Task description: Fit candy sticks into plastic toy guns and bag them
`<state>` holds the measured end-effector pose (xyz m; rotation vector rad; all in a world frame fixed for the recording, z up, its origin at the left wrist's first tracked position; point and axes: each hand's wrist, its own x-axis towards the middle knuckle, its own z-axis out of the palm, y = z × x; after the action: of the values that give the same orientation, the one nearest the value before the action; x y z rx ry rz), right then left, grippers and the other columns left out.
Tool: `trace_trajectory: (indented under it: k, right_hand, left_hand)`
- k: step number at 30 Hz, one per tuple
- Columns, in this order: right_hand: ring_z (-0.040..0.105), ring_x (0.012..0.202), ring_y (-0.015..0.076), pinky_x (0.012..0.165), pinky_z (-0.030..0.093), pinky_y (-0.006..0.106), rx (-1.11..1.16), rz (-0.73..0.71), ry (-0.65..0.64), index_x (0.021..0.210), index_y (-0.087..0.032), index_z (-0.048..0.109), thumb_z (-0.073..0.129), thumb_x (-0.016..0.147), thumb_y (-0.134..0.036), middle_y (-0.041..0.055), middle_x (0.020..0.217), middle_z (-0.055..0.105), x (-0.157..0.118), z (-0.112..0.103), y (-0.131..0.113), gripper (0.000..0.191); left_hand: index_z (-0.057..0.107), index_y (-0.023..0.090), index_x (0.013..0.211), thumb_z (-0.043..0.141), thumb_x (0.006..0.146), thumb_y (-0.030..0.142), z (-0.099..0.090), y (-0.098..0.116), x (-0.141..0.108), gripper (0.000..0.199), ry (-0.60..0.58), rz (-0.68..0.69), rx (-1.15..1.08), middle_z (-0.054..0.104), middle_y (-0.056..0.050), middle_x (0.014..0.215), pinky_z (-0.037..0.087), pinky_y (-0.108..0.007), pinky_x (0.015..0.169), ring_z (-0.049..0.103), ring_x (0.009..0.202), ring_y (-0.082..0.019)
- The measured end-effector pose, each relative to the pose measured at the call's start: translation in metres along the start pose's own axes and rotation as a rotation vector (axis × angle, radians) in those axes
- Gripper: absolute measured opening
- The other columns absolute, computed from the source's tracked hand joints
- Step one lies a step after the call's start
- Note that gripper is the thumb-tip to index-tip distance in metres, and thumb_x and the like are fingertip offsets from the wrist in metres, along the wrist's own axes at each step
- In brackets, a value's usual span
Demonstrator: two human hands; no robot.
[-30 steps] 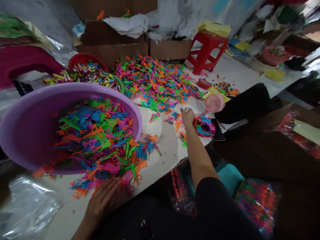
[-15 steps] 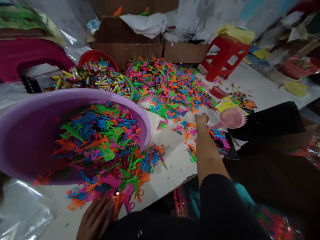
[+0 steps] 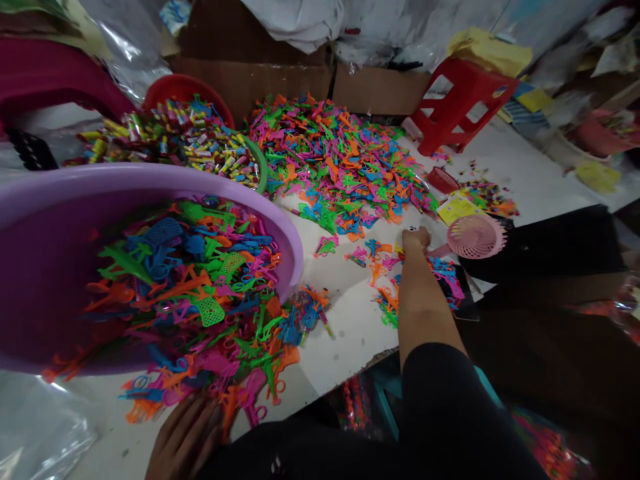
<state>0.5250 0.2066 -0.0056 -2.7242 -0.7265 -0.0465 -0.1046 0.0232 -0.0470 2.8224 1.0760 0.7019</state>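
Observation:
My left hand [image 3: 185,430] lies at the lower edge of a heap of small plastic toys [image 3: 220,363], its fingers stretched forward and touching the nearest pieces. The toys are orange, green, pink and blue, spilling from a tilted purple tub [image 3: 295,257]. My right hand [image 3: 416,238] is closed at the far end of my outstretched arm, over the table. What its fingers hold, if anything, is hidden. Beside it lies a pink handheld fan [image 3: 477,235] with a round slotted grille; its handle reaches towards my wrist. Loose toys [image 3: 377,272] lie left of my right forearm.
A large toy pile [image 3: 340,163] spreads along the back, before cardboard boxes [image 3: 377,90]. Small coloured tubes [image 3: 180,137] are heaped at the back left. A red stool [image 3: 460,103] stands at the back right. A black box [image 3: 555,243] is right of the fan.
The view has shifted slightly, so the tub looks further left and my right hand further right. My left hand stays by the toys, and my right hand stays closed near the fan.

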Motion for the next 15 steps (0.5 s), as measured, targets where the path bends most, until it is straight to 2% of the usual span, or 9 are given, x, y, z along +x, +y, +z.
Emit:
trace_trajectory:
  k: [1, 3, 9, 12, 13, 15]
  right_hand:
    - [0.053, 0.099, 0.0304, 0.075, 0.045, 0.044, -0.009, 0.045, -0.006, 0.113, -0.003, 0.05, 0.051, 0.077, -0.023, 0.0233, 0.105, 0.053, -0.002, -0.001, -0.001, 0.041]
    - [0.054, 0.099, 0.0313, 0.076, 0.045, 0.042, -0.016, 0.119, -0.019, 0.112, -0.004, 0.052, 0.053, 0.073, -0.021, 0.0231, 0.104, 0.055, -0.005, -0.003, -0.003, 0.042]
    - [0.054, 0.098, 0.0283, 0.081, 0.043, 0.038, -0.018, 0.161, -0.069, 0.106, -0.006, 0.057, 0.057, 0.07, -0.022, 0.0204, 0.102, 0.057, -0.006, -0.01, -0.011, 0.039]
    - [0.046, 0.107, 0.032, 0.086, 0.039, 0.042, -0.029, 0.174, -0.059, 0.119, -0.006, 0.047, 0.065, 0.064, -0.026, 0.0232, 0.114, 0.049, -0.01, -0.017, -0.02, 0.06]
    - [0.042, 0.112, 0.0326, 0.088, 0.037, 0.044, -0.032, 0.154, -0.037, 0.125, -0.008, 0.041, 0.065, 0.064, -0.028, 0.0231, 0.121, 0.044, -0.014, -0.02, -0.024, 0.068]
    - [0.036, 0.117, 0.0312, 0.093, 0.031, 0.046, -0.039, 0.011, 0.015, 0.13, -0.014, 0.033, 0.061, 0.068, -0.03, 0.0195, 0.129, 0.038, -0.03, -0.024, -0.033, 0.07]
  left_hand:
    - [0.049, 0.021, 0.119, 0.053, 0.077, 0.014, 0.0, 0.0, -0.001, 0.043, 0.0, -0.001, 0.002, 0.062, -0.007, 0.105, 0.037, -0.038, 0.1, 0.042, 0.12, -0.022]
    - [0.048, 0.021, 0.12, 0.053, 0.077, 0.013, 0.001, -0.001, -0.001, 0.044, 0.001, -0.005, 0.007, 0.062, -0.007, 0.105, 0.036, -0.039, 0.101, 0.044, 0.119, -0.022]
    - [0.051, 0.019, 0.116, 0.052, 0.079, 0.019, 0.003, -0.004, 0.0, 0.038, 0.02, 0.04, 0.0, 0.062, -0.008, 0.105, 0.038, -0.037, 0.099, 0.041, 0.121, -0.022]
    - [0.053, 0.02, 0.113, 0.051, 0.079, 0.016, 0.003, -0.004, 0.0, 0.034, 0.035, 0.062, 0.005, 0.063, -0.007, 0.103, 0.035, -0.039, 0.101, 0.041, 0.121, -0.022]
    - [0.053, 0.02, 0.113, 0.05, 0.079, 0.015, 0.003, -0.004, 0.0, 0.035, 0.035, 0.057, 0.011, 0.063, -0.007, 0.103, 0.035, -0.039, 0.101, 0.042, 0.12, -0.022]
    - [0.052, 0.021, 0.116, 0.051, 0.079, 0.015, 0.003, -0.003, 0.0, 0.038, 0.025, 0.032, 0.017, 0.062, -0.007, 0.105, 0.036, -0.039, 0.101, 0.043, 0.119, -0.022]
